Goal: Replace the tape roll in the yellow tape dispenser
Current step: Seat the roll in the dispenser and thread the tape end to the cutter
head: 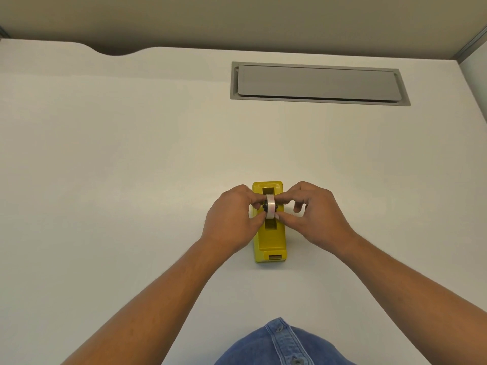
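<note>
The yellow tape dispenser [270, 241] lies lengthwise on the white desk, its cutter end toward me. A whitish tape roll [270, 206] on a dark hub sits upright just above the dispenser's open slot. My left hand [232, 219] pinches the roll from its left side with thumb and fingertips. My right hand [313, 214] pinches it from the right side in the same way. Both hands cover the dispenser's side walls, so I cannot tell whether the hub rests in its cradle.
A grey recessed cable hatch [316, 83] with a closed flap is set into the white desk [131, 154] at the far right. A curved notch cuts the desk's far left edge. A beige partition stands behind, and my denim shirt [284, 346] shows at the bottom.
</note>
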Demonstrator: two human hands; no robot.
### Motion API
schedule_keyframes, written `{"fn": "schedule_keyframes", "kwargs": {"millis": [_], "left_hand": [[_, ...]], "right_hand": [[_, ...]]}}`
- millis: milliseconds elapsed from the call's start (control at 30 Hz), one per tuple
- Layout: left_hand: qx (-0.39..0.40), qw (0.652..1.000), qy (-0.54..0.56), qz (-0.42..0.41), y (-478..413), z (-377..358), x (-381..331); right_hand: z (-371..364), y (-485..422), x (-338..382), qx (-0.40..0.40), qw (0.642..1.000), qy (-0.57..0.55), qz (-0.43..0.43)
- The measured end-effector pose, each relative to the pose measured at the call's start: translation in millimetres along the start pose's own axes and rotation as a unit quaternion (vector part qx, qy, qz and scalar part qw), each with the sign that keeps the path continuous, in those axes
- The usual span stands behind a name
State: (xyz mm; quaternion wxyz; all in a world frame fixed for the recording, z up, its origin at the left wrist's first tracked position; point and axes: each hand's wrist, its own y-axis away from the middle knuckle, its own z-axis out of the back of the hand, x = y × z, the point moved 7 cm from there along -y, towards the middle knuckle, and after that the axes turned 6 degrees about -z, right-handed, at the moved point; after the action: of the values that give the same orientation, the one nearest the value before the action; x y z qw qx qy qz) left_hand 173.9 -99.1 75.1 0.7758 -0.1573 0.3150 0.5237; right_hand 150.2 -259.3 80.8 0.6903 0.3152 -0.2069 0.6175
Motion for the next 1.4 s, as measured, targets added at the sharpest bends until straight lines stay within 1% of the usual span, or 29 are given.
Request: {"fn": "schedule_keyframes", "kwargs": {"millis": [300,667,967,1400], "left_hand": [[-0.003,1.0,-0.026,-0.008,-2.5,4.1,-4.9],[-0.017,1.0,-0.016,-0.001,-2.3,2.5,-2.3],[-0.013,1.0,0.0,0.015,3.3,0.8,6.1],[0.0,1.0,-0.015,0.006,9.7,-3.2,5.6]], "right_hand": [[1.8,-4.4,6.8,-0.004,0.998,0.058,0.023],[-0.2,-6.6,7.4,0.003,0.996,0.082,0.02],[1.2,-0.3,4.0,0.005,0.998,0.06,0.0],[-9.6,-6.0,10.0,0.062,0.992,0.109,0.018]]}}
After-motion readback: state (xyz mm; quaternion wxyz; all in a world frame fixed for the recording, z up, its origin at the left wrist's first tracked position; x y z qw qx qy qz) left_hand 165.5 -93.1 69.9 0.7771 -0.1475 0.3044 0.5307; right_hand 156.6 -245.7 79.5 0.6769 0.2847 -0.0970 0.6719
